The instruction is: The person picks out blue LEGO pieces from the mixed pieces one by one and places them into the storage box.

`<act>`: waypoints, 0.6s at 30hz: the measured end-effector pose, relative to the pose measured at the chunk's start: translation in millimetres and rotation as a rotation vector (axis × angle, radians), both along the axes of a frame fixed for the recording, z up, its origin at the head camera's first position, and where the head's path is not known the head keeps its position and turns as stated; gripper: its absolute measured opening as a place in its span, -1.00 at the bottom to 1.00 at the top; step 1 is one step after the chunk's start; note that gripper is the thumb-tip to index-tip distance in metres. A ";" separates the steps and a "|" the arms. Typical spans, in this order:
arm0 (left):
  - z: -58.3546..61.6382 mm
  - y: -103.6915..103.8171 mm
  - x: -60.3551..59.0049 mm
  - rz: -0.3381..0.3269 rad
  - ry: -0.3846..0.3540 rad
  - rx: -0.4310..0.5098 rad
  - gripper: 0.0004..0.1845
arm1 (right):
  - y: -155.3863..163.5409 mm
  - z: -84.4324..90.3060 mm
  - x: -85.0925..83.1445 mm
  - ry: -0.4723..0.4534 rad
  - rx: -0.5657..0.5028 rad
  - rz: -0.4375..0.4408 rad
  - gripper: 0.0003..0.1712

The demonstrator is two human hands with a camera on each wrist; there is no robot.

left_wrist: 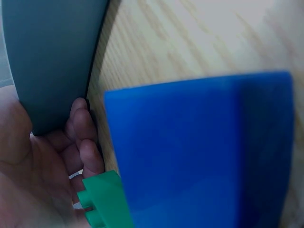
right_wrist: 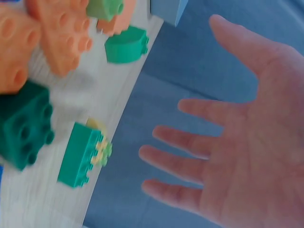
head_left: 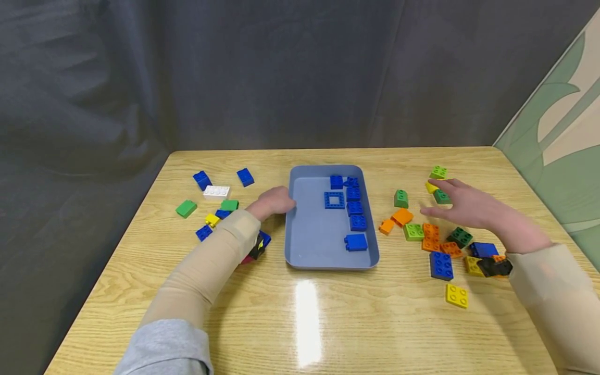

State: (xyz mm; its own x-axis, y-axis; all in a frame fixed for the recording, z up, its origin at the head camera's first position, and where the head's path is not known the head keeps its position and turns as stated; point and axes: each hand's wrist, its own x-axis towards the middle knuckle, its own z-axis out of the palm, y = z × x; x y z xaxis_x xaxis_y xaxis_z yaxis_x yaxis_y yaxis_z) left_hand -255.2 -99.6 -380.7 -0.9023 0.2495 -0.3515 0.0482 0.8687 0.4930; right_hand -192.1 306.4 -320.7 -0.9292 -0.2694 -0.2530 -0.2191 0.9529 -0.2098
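The left hand [head_left: 273, 202] grips the tray [head_left: 309, 234] on the counter [head_left: 375, 323], seemingly steadying it; the right hand [head_left: 473, 205], spread wide, holding nothing, would need lowering and narrowing onto some brick [head_left: 430, 232].

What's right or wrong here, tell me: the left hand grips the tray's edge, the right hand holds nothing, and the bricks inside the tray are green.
Wrong on colour: the bricks inside the tray are blue, as the head view shows. The rest stands.
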 end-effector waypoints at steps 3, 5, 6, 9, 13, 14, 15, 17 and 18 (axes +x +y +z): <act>1.5 0.1 1.5 -0.005 0.003 0.009 -0.83 | 14.6 -0.9 6.5 -0.029 -0.007 -0.036 0.19; 2.1 0.3 2.4 -0.005 0.004 0.005 -0.83 | 23.9 -1.6 11.2 -0.041 -0.016 -0.055 0.20; 1.9 0.3 2.3 -0.005 0.004 0.003 -0.82 | 28.4 -2.6 13.0 -0.044 -0.016 -0.060 0.22; 1.4 0.3 2.3 -0.004 0.001 -0.003 -0.82 | 40.8 -6.1 19.0 -0.056 -0.012 -0.073 0.24; 0.7 0.2 1.9 -0.001 0.003 -0.008 -0.83 | 54.6 -13.3 27.3 -0.087 -0.007 -0.092 0.27; 0.5 0.2 1.8 -0.001 0.004 -0.009 -0.83 | 57.2 -15.4 29.3 -0.097 -0.006 -0.098 0.27; 0.4 0.3 1.7 -0.002 0.005 -0.010 -0.83 | 59.6 -17.3 31.2 -0.108 -0.005 -0.104 0.28; 0.1 0.4 1.7 -0.002 0.008 -0.009 -0.83 | 63.6 -20.8 34.9 -0.122 -0.002 -0.112 0.26; 0.1 0.6 1.7 -0.004 0.008 -0.007 -0.83 | 65.5 -22.3 36.7 -0.130 0.002 -0.118 0.26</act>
